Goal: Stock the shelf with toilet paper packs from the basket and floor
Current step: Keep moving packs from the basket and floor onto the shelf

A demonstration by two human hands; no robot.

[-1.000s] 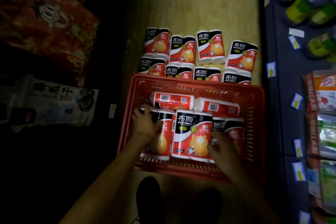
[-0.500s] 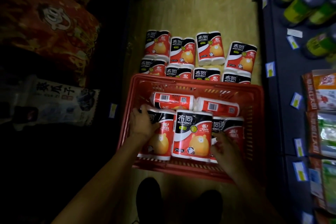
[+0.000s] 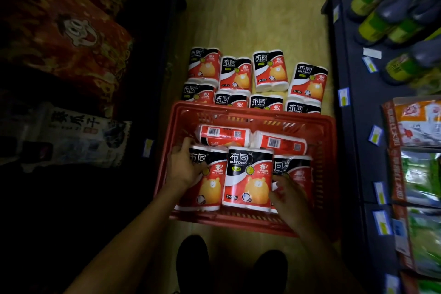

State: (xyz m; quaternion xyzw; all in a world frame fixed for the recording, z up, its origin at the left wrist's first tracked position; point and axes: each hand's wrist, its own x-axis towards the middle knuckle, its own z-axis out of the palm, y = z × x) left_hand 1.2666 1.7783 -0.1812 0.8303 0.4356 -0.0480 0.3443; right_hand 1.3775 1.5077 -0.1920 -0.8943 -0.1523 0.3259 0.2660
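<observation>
Head view: the pale wood-look floor runs as a clear aisle between dark shelving. Red slatted plastic basket holds five red-and-black toilet paper packs; eight more stand just beyond its far rim. Left hand holds the leftmost pack's top corner; right hand's grip closes on the rightmost pack's edge.

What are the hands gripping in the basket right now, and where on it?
Left hand grips the left pack at its top-left corner; right hand grips the right pack at its lower-left edge.
</observation>
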